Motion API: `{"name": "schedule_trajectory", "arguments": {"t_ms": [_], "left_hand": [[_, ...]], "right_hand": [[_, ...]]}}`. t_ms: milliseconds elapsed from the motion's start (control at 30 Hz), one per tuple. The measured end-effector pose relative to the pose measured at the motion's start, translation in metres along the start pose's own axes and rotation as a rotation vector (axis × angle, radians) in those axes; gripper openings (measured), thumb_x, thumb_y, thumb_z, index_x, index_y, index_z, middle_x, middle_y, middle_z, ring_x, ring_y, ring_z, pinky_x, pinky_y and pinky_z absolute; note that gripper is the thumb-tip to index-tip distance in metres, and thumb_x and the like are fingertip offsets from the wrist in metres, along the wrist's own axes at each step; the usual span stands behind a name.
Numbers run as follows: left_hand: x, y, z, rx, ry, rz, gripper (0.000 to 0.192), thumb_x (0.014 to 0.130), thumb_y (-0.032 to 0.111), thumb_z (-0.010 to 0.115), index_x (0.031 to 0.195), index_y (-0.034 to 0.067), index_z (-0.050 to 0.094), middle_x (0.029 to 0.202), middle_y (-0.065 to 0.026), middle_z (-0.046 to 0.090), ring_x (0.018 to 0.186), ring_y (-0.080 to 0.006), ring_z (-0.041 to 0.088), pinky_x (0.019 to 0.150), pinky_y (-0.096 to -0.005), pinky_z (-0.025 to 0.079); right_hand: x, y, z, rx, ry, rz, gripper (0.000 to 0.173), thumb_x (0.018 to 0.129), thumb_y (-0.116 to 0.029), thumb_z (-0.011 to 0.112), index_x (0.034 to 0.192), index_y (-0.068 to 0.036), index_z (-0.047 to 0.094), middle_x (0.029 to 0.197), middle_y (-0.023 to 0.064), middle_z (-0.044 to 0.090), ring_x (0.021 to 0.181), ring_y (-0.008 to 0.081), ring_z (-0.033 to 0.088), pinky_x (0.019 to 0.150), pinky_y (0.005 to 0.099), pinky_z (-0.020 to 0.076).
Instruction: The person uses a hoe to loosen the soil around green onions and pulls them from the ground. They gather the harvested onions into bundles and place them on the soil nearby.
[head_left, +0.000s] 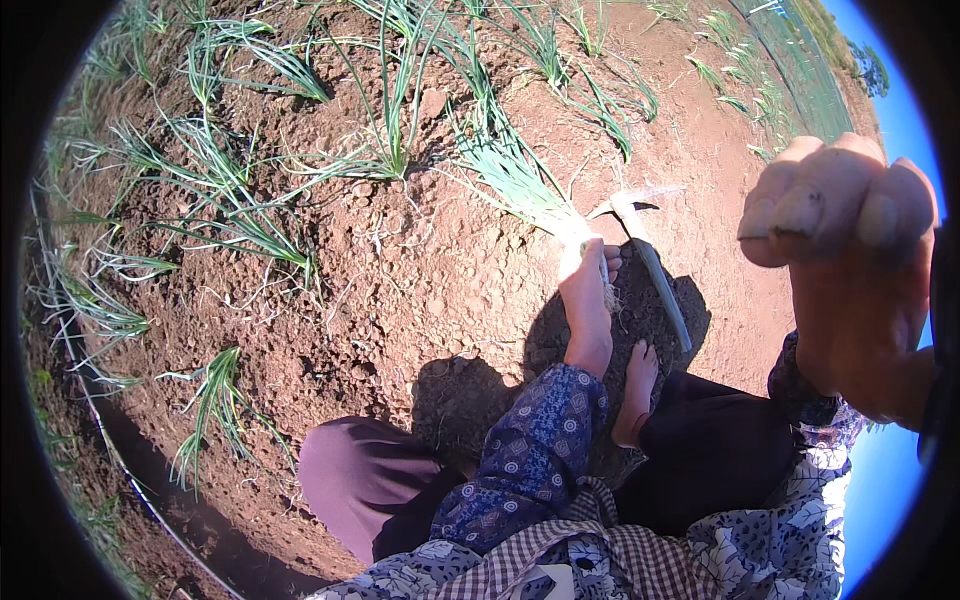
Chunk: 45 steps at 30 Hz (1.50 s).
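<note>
My left hand (587, 281) grips a bunch of green onion plants (525, 180) near the root end. Their long leaves spread up and away over the soil, and thin pale roots hang below my fingers. Close to the camera at the right is my right hand (840, 217), with its fingers curled; whether it holds anything is hidden. Just right of the bunch, a small hand pick or hoe (660, 281) lies on the ground. Its narrow head is at the far end and its grey handle points back towards my bare foot (640, 382).
Several green onion clumps (394, 142) lie or stand on the loose brown soil (450, 292) ahead and to the left. A thin pale line or hose (112, 442) curves along the left. Further plants (720, 71) and a green strip (802, 67) lie far right.
</note>
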<state>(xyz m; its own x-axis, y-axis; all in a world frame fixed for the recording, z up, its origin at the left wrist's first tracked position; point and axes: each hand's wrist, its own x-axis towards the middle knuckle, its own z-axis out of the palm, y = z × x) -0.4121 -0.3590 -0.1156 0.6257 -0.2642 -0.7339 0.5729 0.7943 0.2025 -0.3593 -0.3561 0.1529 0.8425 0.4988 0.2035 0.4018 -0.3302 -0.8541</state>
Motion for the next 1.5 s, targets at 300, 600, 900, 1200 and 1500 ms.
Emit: {"name": "schedule_trajectory", "arguments": {"t_ms": [300,600,900,1200,1500], "left_hand": [[-0.003,0.012,0.009,-0.199,-0.073,0.064,0.016,0.091,0.017,0.054,0.093,0.001,0.050,0.082,-0.0123,0.064,0.066,-0.0158,0.061,0.060,-0.0258,0.047],[-0.009,0.026,0.000,-0.169,0.003,0.068,0.022,0.090,0.021,0.055,0.100,0.001,0.056,0.082,-0.0068,0.063,0.070,-0.0128,0.060,0.065,-0.0258,0.046],[0.008,0.018,-0.007,-0.202,-0.095,0.175,0.018,0.092,0.015,0.057,0.103,0.001,0.058,0.078,-0.0100,0.065,0.064,-0.0156,0.061,0.056,-0.0265,0.049],[0.011,-0.005,-0.013,-0.051,-0.125,0.210,0.020,0.092,0.016,0.054,0.104,0.000,0.057,0.089,-0.0152,0.066,0.071,-0.0214,0.065,0.063,-0.0314,0.053],[0.010,-0.002,-0.017,-0.019,-0.241,0.213,0.027,0.091,0.016,0.057,0.110,-0.003,0.059,0.096,-0.0127,0.067,0.086,-0.0224,0.066,0.073,-0.0308,0.053]], "right_hand": [[0.009,-0.039,0.003,-0.158,0.132,0.009,0.047,0.087,-0.044,0.058,0.117,-0.009,0.050,0.102,0.0116,0.056,0.075,0.0201,0.054,0.067,0.0316,0.0463],[-0.003,-0.016,-0.012,-0.155,0.241,0.000,0.040,0.087,-0.035,0.059,0.114,-0.007,0.052,0.100,0.0106,0.058,0.077,0.0179,0.056,0.069,0.0296,0.0464],[-0.025,0.002,-0.025,-0.094,0.249,-0.013,0.034,0.087,-0.026,0.060,0.112,-0.004,0.054,0.099,0.0095,0.059,0.080,0.0157,0.057,0.072,0.0276,0.0466],[-0.036,-0.008,-0.035,-0.090,0.257,-0.153,0.028,0.087,-0.017,0.062,0.110,-0.002,0.057,0.098,0.0085,0.060,0.082,0.0134,0.058,0.075,0.0255,0.0468],[-0.074,0.011,-0.049,-0.025,0.572,-0.384,0.022,0.087,-0.007,0.063,0.107,0.000,0.059,0.097,0.0075,0.061,0.084,0.0112,0.060,0.077,0.0235,0.0469]]}}
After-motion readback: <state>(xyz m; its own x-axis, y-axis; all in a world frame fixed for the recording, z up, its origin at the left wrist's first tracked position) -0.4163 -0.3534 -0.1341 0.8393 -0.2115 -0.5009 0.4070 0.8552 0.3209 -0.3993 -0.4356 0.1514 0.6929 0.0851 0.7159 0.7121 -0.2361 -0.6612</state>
